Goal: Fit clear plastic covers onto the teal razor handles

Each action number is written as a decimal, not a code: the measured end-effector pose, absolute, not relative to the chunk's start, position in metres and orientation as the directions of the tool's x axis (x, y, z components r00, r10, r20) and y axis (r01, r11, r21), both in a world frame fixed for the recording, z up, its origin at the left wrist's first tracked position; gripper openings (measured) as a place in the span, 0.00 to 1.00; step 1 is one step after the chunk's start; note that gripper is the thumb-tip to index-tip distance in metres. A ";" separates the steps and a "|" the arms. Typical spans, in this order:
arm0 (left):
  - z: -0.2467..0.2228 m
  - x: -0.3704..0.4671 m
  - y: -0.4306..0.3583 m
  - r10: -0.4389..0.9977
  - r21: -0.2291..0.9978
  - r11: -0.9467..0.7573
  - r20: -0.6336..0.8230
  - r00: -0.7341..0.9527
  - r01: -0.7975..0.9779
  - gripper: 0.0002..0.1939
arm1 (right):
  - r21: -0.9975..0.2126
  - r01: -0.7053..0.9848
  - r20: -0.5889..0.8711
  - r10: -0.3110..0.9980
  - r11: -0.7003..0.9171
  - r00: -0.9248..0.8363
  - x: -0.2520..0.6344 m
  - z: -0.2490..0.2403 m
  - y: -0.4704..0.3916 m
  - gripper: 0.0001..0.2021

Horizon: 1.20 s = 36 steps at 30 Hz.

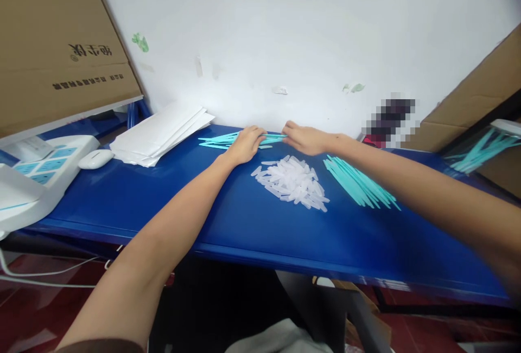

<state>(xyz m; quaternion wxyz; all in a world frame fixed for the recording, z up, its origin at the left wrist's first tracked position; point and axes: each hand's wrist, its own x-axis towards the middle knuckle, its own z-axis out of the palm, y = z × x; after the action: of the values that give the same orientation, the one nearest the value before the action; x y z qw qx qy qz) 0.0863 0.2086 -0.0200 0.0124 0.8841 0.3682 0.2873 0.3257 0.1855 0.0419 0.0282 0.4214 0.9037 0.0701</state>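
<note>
Near the wall, my left hand [245, 145] has its fingers closed on thin turquoise sticks, part of a loose bunch [215, 140] that extends to its left. My right hand [304, 138] pinches the right end of the turquoise sticks, a short span of which shows between the two hands. In front of the hands lies a heap of small translucent white pieces [293, 182]. Right of that heap, under my right forearm, more turquoise sticks [360, 184] are spread side by side.
The blue table [252, 233] runs along a white wall. White papers [163, 130], a small white case [96, 159] and a white device [61, 179] are on the left. Cardboard [61, 33] stands behind them. At the far right, a container holds turquoise sticks [484, 149].
</note>
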 end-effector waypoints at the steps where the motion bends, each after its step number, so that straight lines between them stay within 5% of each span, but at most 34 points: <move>1: -0.018 0.087 0.206 0.656 0.233 -0.727 0.514 0.553 0.646 0.19 | 0.118 0.760 0.048 0.761 0.639 -0.648 0.326 0.046 0.182 0.16; 6: -0.001 0.092 0.183 0.642 0.131 -0.692 0.561 0.523 0.710 0.19 | -0.131 0.786 0.150 0.796 0.604 -0.587 0.326 0.064 0.152 0.13; 14: 0.036 0.072 0.103 0.650 0.007 -0.717 0.367 0.665 0.697 0.21 | -0.484 0.711 0.038 0.824 0.510 -0.566 0.315 0.069 0.067 0.13; 24: 0.024 -0.015 0.022 0.697 0.139 -0.701 0.339 0.631 0.700 0.20 | -0.406 0.705 0.104 0.796 0.581 -0.596 0.274 0.030 -0.008 0.12; 29: 0.017 -0.006 0.014 0.776 0.276 -0.630 0.253 0.577 0.726 0.20 | -0.511 0.669 0.074 0.804 0.539 -0.591 0.263 0.017 0.002 0.13; 36: 0.010 -0.007 0.017 0.788 0.301 -0.614 0.277 0.550 0.730 0.19 | -0.636 0.604 0.028 0.798 0.479 -0.603 0.266 0.010 0.007 0.15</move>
<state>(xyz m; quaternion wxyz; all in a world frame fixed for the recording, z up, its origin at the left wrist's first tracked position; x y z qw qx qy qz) -0.0067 0.0173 0.0101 0.0753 0.8770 0.4327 0.1949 0.2657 0.0068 0.0098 -0.1626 0.4150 0.8445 -0.2969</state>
